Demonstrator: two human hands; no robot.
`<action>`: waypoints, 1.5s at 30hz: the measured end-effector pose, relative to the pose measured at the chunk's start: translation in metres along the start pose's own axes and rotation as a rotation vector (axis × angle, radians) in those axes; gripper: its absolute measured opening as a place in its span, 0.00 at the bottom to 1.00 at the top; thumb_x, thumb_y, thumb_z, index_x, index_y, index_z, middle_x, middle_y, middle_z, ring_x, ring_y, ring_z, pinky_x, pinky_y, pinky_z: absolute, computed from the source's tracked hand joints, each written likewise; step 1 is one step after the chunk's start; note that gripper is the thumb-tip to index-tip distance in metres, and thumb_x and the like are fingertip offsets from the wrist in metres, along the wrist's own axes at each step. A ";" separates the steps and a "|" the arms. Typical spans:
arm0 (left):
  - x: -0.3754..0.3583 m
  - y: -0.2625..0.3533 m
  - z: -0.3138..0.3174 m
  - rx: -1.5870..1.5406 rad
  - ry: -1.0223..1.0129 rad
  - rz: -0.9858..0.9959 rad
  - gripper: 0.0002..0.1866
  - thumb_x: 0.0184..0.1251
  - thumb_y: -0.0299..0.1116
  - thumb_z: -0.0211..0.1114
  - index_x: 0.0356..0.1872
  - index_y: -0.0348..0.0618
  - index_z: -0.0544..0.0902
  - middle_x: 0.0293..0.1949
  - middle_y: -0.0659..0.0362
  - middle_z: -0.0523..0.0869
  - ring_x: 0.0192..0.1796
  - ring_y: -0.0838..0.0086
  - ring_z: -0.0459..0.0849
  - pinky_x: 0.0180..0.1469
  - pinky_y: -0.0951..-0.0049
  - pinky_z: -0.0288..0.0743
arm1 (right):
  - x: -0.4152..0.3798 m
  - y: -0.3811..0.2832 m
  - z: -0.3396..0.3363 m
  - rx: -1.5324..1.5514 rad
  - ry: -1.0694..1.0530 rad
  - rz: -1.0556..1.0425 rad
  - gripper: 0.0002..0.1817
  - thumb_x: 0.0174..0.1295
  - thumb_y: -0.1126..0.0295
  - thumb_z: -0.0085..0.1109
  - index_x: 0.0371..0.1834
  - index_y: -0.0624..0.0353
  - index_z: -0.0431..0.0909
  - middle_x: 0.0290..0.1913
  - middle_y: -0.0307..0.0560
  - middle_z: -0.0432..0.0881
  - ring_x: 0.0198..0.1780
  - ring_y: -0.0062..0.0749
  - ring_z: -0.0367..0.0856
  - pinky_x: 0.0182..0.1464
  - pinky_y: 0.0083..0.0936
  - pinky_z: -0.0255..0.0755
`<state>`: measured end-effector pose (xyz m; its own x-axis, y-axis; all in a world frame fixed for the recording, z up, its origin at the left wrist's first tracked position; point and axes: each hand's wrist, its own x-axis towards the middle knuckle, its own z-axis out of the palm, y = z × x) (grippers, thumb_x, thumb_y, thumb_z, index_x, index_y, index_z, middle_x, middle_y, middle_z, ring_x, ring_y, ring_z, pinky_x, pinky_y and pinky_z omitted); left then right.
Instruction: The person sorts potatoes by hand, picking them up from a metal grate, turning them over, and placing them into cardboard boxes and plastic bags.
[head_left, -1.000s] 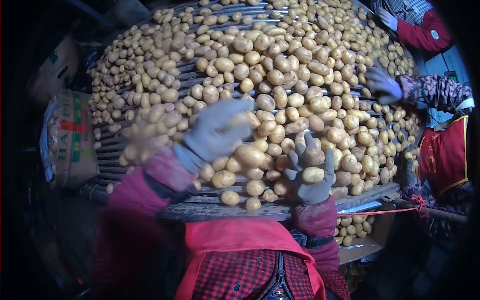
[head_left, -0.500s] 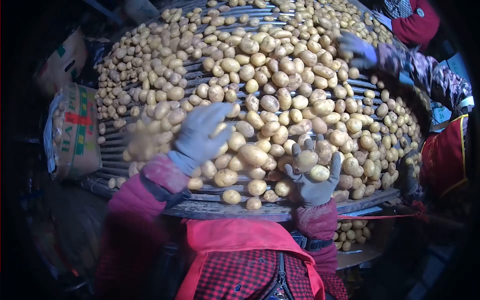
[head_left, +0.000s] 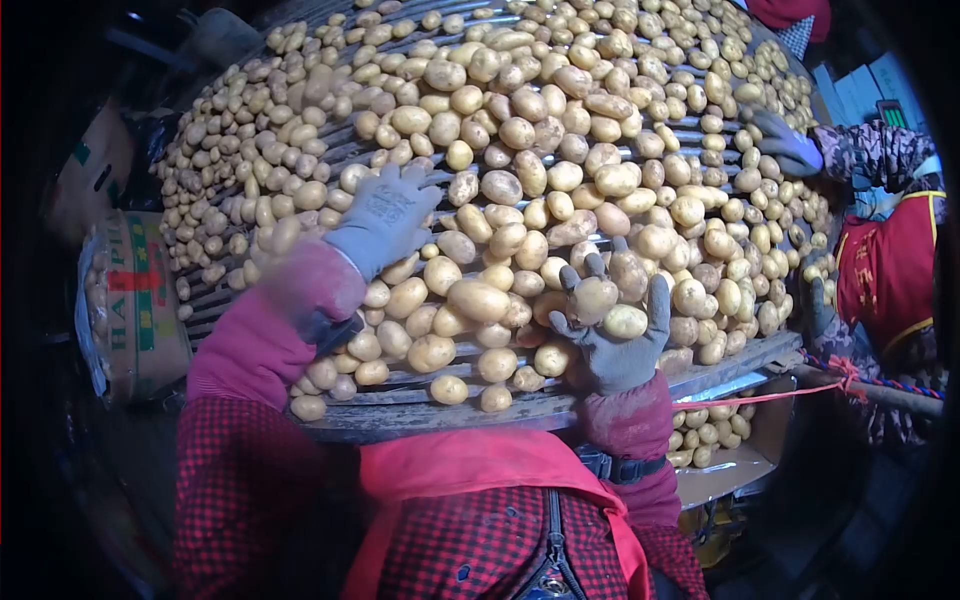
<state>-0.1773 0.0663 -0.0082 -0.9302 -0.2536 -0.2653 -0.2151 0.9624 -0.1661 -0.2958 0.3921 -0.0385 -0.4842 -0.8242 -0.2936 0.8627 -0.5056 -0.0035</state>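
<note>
Many loose potatoes (head_left: 480,299) are spread over a slatted metal table (head_left: 400,397). My left hand (head_left: 388,215), in a grey glove, lies palm down over the potatoes at the left middle, its fingers stretched out. Whether it touches one under the palm is hidden. Near the front edge my right hand (head_left: 618,352), also gloved, is turned palm up with its fingers curled around potatoes. A brownish potato (head_left: 595,299) and a paler potato (head_left: 625,321) rest in it.
A printed carton (head_left: 145,310) stands at the left. Below the front edge sits an open box (head_left: 765,440) with potatoes, near a red cord (head_left: 750,397). At right, a co-worker's gloved hand (head_left: 785,145) reaches over the table; another person's red sleeve (head_left: 795,10) shows behind.
My left hand has moved forward over the potatoes, its fingers now spreading. My right hand keeps the same potatoes. The co-worker's hand has moved toward the right edge. The view has shifted slightly.
</note>
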 end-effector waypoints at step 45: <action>-0.013 0.003 0.002 -1.005 0.296 -0.187 0.26 0.67 0.35 0.73 0.65 0.44 0.81 0.60 0.56 0.85 0.61 0.67 0.84 0.67 0.64 0.77 | 0.000 -0.001 -0.008 0.035 -0.196 -0.141 0.28 0.88 0.57 0.31 0.86 0.54 0.54 0.82 0.63 0.62 0.82 0.62 0.64 0.77 0.67 0.68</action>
<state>-0.1655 0.0726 -0.0075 -0.8631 -0.5023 -0.0525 -0.3830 0.5833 0.7162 -0.2953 0.3945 -0.0465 -0.6214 -0.7769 -0.1010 0.7808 -0.6248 0.0024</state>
